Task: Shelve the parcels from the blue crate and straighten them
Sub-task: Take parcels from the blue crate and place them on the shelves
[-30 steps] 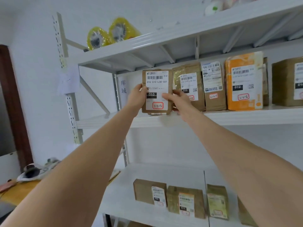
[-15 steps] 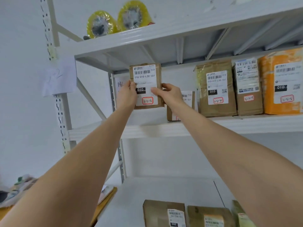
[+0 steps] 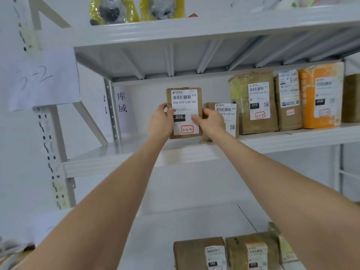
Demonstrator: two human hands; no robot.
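Item: brown parcel [image 3: 185, 106], upright at the middle shelf [image 3: 116, 160], my left hand [image 3: 159, 124] and right hand [image 3: 212, 123] gripping its side edges; I'd seat its base flat, then slide it against the smaller parcel [image 3: 227, 117], label outward.

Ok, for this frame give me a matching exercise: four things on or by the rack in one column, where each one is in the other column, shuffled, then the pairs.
Things
1. brown parcel
2. orange parcel
3. yellow-wrapped rolls
4. handwritten paper sheet

Places
A. on the top shelf
B. on the rack's left upright
C. gripped between the left hand and the right hand
D. standing on the middle shelf, right of both hands

Pairs: 1-C, 2-D, 3-A, 4-B
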